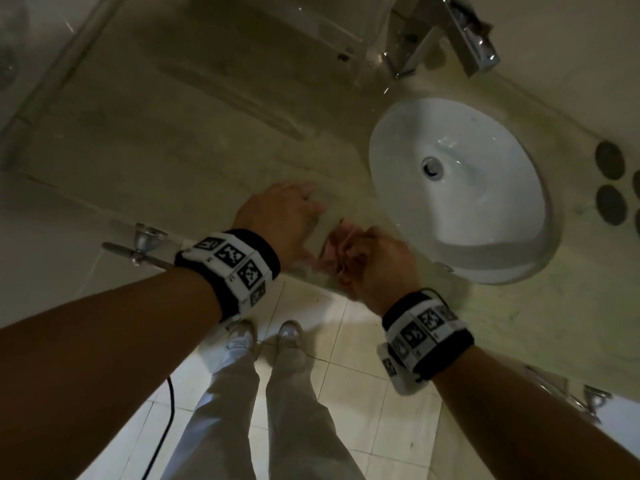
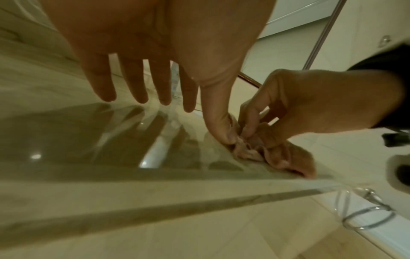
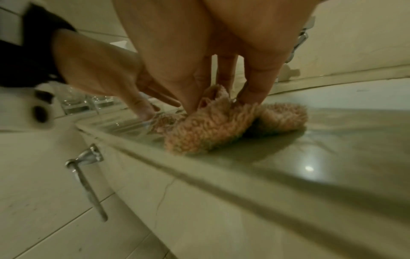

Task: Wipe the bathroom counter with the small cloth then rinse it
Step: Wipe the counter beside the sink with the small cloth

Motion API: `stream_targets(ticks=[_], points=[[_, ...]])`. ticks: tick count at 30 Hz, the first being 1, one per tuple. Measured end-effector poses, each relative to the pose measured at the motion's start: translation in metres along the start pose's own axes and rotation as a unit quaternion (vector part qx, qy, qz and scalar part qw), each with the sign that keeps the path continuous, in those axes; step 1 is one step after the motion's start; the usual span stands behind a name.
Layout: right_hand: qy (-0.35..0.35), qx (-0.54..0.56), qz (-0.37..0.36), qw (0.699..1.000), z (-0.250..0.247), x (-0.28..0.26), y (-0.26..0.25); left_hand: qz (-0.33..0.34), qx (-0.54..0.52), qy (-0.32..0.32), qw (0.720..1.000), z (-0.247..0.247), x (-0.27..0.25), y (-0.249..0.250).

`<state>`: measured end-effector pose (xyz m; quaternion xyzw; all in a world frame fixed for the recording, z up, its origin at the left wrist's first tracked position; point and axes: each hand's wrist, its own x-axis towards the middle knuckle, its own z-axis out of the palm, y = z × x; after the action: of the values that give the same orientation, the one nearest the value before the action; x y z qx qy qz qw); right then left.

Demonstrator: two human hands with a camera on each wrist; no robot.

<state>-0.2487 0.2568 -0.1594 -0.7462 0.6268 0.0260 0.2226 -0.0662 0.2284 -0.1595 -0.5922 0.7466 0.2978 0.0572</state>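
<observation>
We see the small pink cloth (image 3: 213,126) bunched on the near edge of the bathroom counter (image 1: 180,140), just left of the sink (image 1: 460,188). Our right hand (image 1: 377,261) comes down on it from above, its fingertips (image 3: 250,94) curled into the fluffy pile and pinching a fold. Our left hand (image 1: 280,220) is just beside it on the left, fingers (image 2: 133,82) straight and spread above the glossy stone, while its thumb (image 2: 219,126) presses down on the cloth's left edge. So the cloth lies between both hands, under the right and touched by the left thumb.

The white oval sink lies to the right, with a chrome faucet (image 1: 450,36) beyond it at the far edge. A clear acrylic stand (image 1: 332,32) is at the far side of the counter, well apart from the hands. Dark round stones (image 1: 611,181) lie to the far right of the basin. Below the counter's near edge a chrome towel bar (image 3: 86,182) juts out, and we see our shoes (image 1: 266,336) on the tiled floor (image 1: 363,393).
</observation>
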Motion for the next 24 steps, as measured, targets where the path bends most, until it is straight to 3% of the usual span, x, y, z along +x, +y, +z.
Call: stream_targets(ticks=[6,13,18,24], points=[[0.028,0.055,0.006,0.998,0.023,-0.042,0.028,0.035,0.045,-0.013,0.998,0.011,0.005,0.022],[0.063,0.048,0.060,0.995,-0.002,-0.016,0.026,0.042,0.068,-0.016,0.997,0.013,0.005,0.023],[0.045,0.017,0.135,0.990,-0.022,0.017,0.038,0.037,0.068,-0.021,0.997,0.014,0.005,0.025],[0.063,0.043,0.136,0.988,-0.018,-0.005,0.038,0.028,0.064,-0.020,0.997,0.014,0.003,0.026]])
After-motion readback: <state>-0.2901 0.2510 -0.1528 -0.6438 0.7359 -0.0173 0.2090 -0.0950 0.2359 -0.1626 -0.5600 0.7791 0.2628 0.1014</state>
